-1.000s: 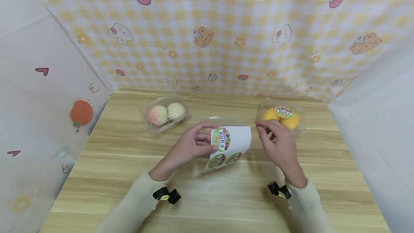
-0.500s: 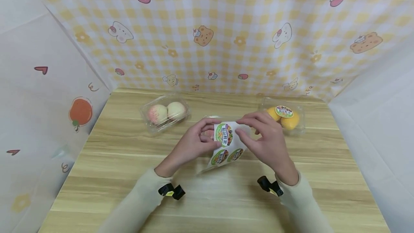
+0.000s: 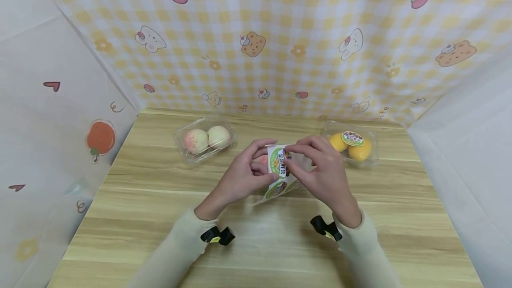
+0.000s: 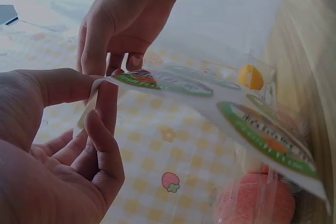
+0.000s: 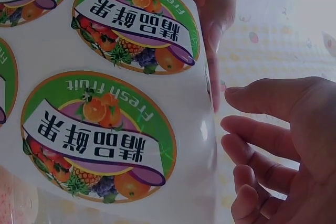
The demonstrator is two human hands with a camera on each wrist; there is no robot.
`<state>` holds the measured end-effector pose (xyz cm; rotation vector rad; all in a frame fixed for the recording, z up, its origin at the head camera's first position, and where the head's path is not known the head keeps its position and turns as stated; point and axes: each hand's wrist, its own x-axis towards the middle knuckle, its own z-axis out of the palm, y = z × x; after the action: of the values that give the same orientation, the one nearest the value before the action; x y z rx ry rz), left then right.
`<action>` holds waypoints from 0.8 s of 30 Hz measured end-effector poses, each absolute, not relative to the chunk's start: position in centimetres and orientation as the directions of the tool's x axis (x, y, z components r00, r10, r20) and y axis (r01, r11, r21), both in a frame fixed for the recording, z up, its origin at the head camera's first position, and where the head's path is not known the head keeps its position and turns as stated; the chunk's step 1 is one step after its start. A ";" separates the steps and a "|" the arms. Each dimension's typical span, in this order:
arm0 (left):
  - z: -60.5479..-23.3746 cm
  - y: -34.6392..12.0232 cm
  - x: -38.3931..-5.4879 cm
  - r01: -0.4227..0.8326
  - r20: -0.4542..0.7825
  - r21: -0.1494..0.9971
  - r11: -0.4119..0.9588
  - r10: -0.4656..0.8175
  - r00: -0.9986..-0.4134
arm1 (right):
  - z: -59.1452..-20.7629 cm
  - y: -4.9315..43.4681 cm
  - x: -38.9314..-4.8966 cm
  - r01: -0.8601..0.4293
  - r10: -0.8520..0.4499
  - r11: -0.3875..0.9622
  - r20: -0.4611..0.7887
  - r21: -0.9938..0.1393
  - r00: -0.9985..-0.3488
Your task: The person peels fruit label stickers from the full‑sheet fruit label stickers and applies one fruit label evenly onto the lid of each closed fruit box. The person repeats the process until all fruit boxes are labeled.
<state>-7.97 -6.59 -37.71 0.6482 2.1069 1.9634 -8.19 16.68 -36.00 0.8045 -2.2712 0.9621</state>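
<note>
My left hand [image 3: 244, 170] pinches the left edge of a white sticker sheet [image 3: 276, 163] with oval fruit labels, bending that edge over, as the left wrist view shows. My right hand [image 3: 324, 172] reaches to the upper label's right side in the head view. In the right wrist view, the thumb and fingers [image 5: 260, 135] stand apart beside the sheet's edge, with nothing between them. Below the tilted sheet sits a clear plastic box, mostly covered, with a pink peach [image 4: 254, 200] showing in it.
At the back left stands a clear box [image 3: 188, 157] with two pale peaches [image 3: 207, 140]. Another clear box [image 3: 372, 157] at the back right holds two yellow fruits [image 3: 360, 151] under an oval label [image 3: 353, 138]. A checked curtain [image 3: 256, 74] hangs behind the wooden table [image 3: 264, 252].
My right hand has moved left, from near the yellow fruits to the label on the sheet. My left hand and the sheet have shifted slightly right and up.
</note>
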 end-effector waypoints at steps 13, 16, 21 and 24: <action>-37.6 -6.4 -8.0 0.255 0.204 0.965 0.062 0.437 -0.876 | -36.1 16.4 -8.5 -0.676 -0.274 0.570 0.668 -0.466 -0.692; -37.6 -6.4 -8.0 0.257 0.207 0.965 0.056 0.439 -0.874 | -36.1 16.4 -8.5 -0.674 -0.273 0.567 0.665 -0.473 -0.695; -37.7 -6.4 -8.0 0.255 0.209 0.966 0.046 0.443 -0.872 | -36.1 16.4 -8.6 -0.667 -0.272 0.567 0.655 -0.483 -0.705; -37.7 -6.5 -8.0 0.256 0.212 0.966 0.040 0.445 -0.870 | -36.1 16.3 -8.6 -0.661 -0.274 0.566 0.644 -0.493 -0.715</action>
<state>-8.03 -6.47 -37.70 0.7333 2.1548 1.9466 -8.61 16.32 -36.11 0.7480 -2.2956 1.0170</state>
